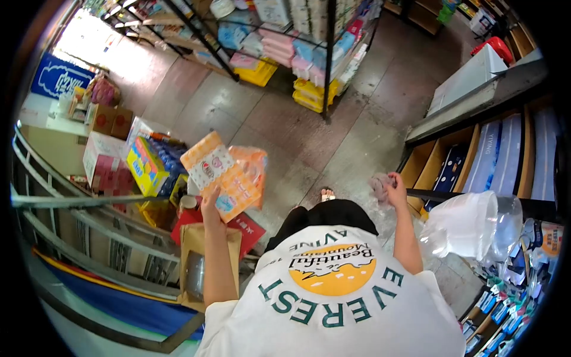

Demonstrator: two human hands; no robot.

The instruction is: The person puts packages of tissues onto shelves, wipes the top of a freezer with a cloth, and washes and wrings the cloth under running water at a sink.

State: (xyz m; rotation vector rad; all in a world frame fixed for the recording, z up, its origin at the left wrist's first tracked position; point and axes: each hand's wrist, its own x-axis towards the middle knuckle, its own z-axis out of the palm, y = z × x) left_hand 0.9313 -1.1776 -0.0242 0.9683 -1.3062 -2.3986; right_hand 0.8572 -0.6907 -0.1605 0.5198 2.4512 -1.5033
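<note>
My left hand (211, 206) grips the lower edge of an orange checked packet (213, 169) with cartoon prints, which looks like a pack of tissues. Just behind that packet shows a shiny orange plastic wrapping (253, 168); whether my hand holds it too I cannot tell. Out to the right, my right hand (396, 189) is closed on a crumpled greyish cloth (379, 187), held in the air near the side shelf. The two hands are well apart.
A metal ladder (101, 235) and stacked boxes (107, 163) stand at the left. Ahead is a goods rack (328, 65) with packets on low shelves. Compartment shelves (443, 154), white plastic tubs (464, 220) and hanging goods line the right. Tiled floor (279, 125) lies between.
</note>
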